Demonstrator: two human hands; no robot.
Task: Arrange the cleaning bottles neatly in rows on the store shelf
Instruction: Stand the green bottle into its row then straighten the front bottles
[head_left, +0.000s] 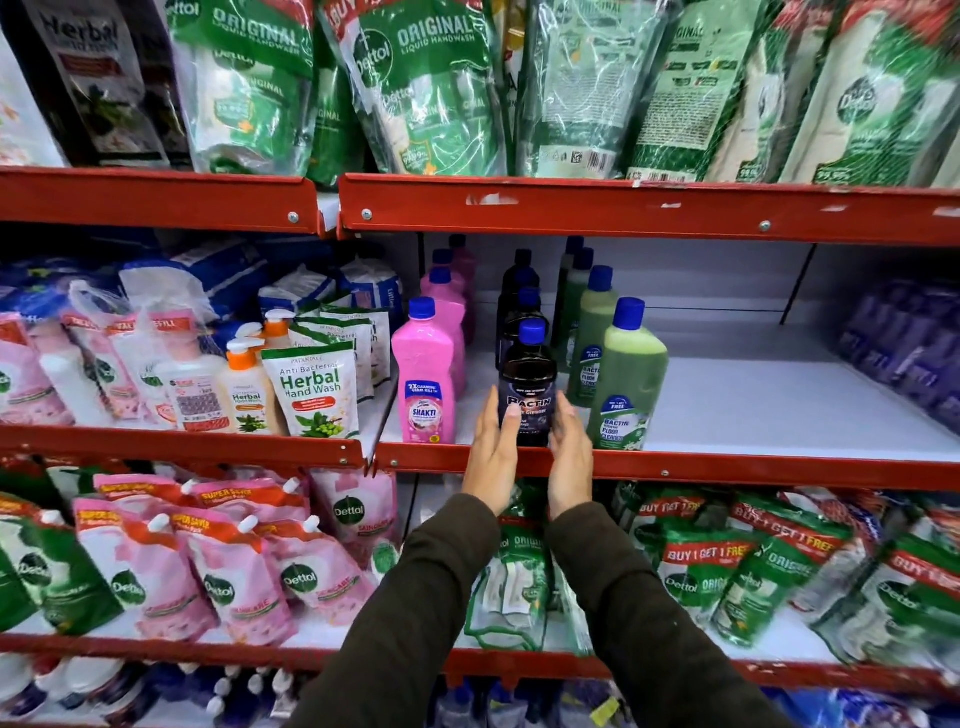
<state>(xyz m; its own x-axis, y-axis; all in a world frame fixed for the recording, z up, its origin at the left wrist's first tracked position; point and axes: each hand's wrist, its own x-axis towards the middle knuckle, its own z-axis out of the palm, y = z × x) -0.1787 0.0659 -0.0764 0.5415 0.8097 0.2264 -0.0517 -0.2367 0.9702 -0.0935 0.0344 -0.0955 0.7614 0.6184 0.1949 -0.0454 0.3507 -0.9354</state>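
1. Three rows of blue-capped bottles run front to back on the white middle shelf (779, 410), behind its red front rail (675, 470).
2. The pink row (457, 291) shows at least four bottles; its front pink bottle (423, 374), labelled SHAKTI, stands upright at the shelf edge.
3. The dark row (519, 291) shows four bottles, counting the front dark bottle (527, 384), labelled BACTIN; those further back are partly hidden.
4. The green row (582, 291) shows four bottles; its front green bottle (628, 379) stands upright, at 3 o'clock from the front dark bottle and just beside it.
5. The front pink bottle stands at 9 o'clock from the front dark bottle, with a small gap between them.
6. Two hands reach in from dark sleeves (519, 623) at 6 o'clock in the view.
7. The left hand (493, 457) is open, fingers straight, its fingertips touching the lower left side of the front dark bottle.
8. The right hand (569, 457) is likewise open, fingers lightly curved against the bottle's lower right side.
9. The two hands flank the front dark bottle, which stands upright on the shelf at 12 o'clock from the wrists; neither hand wraps around it.
10. At 3 o'clock from the green row the shelf is bare up to the purple packs (904, 343).
11. At 9 o'clock, herbal hand wash pouches (311, 389) and pump bottles (244, 384) fill the neighbouring shelf.
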